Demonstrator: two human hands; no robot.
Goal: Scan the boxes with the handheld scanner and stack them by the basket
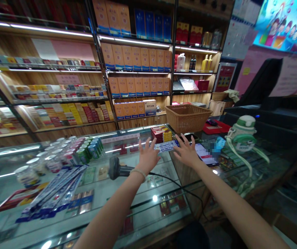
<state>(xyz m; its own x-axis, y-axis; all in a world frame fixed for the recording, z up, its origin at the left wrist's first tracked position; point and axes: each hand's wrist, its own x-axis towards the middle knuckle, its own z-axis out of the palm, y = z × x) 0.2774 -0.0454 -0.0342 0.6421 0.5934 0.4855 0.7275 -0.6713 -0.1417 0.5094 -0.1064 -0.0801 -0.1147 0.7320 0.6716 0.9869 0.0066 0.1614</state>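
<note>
Both arms reach forward over a glass counter. My left hand [148, 155] has its fingers spread at the left end of some blue-and-white packets [166, 147]. At their right end is my right hand [186, 150], also with fingers apart. Whether the fingertips touch the packets I cannot tell. Just behind them stands a stack of red and yellow boxes [161, 134]. A black barcode scanner [114, 168] lies to the left of my left wrist, its cable running under my arms. Beside my right hand is a phone [205, 154] with a lit screen.
Long blue-and-white sticks [56, 190] lie on the left of the glass counter [148, 204], before rows of jars and small cans [83, 154]. A wicker basket [187, 119] stands behind the boxes. A green-and-white bottle with a strap [243, 133] is at the right, near a monitor [259, 83].
</note>
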